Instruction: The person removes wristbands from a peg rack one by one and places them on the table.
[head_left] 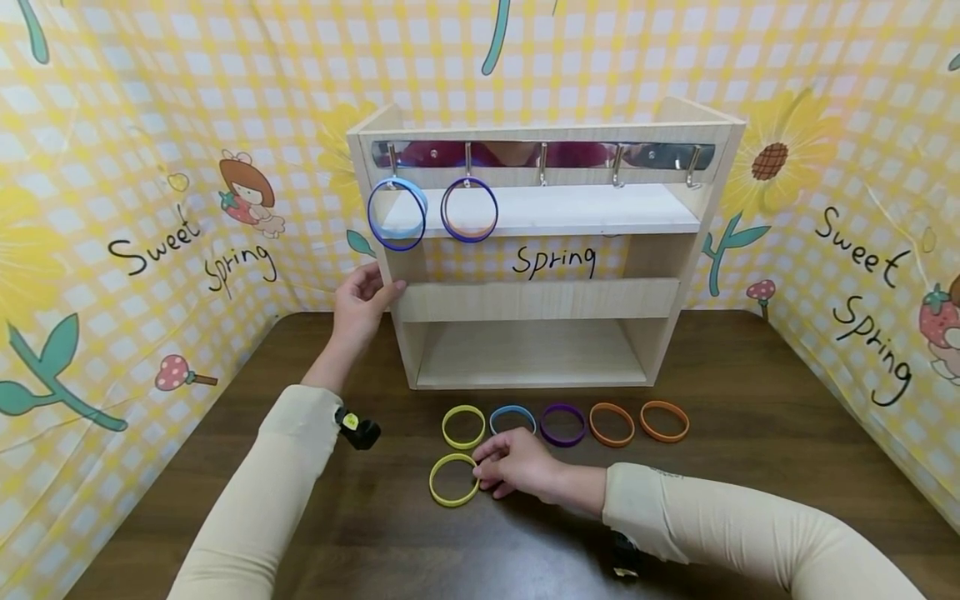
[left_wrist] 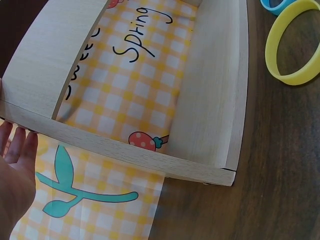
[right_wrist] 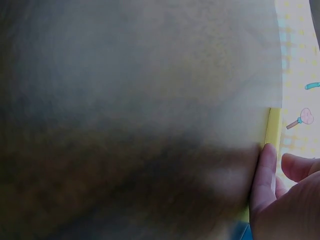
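Note:
My left hand (head_left: 360, 304) grips the left side panel of a pale wooden shelf (head_left: 536, 302), thumb on its front edge and fingers along the outside. My right hand (head_left: 517, 462) pinches the right edge of the nearer yellow wristband (head_left: 442, 501), low over the table. In the right wrist view a finger touches this yellow band (right_wrist: 273, 125); blur hides much there. Behind it lie another yellow wristband (head_left: 446, 429), a partly covered light blue one (head_left: 513, 408), a purple one (head_left: 562, 443) and two orange ones (head_left: 611, 442).
A metal hook strip (head_left: 510, 154) runs along the shelf's top. Dark blue and light blue bands (head_left: 411, 232) hang from the leftmost hook; a dark blue band (head_left: 495, 218) and an orange one hang from the second. The brown table (head_left: 360, 533) meets checked cloth (head_left: 300, 167) behind and beside.

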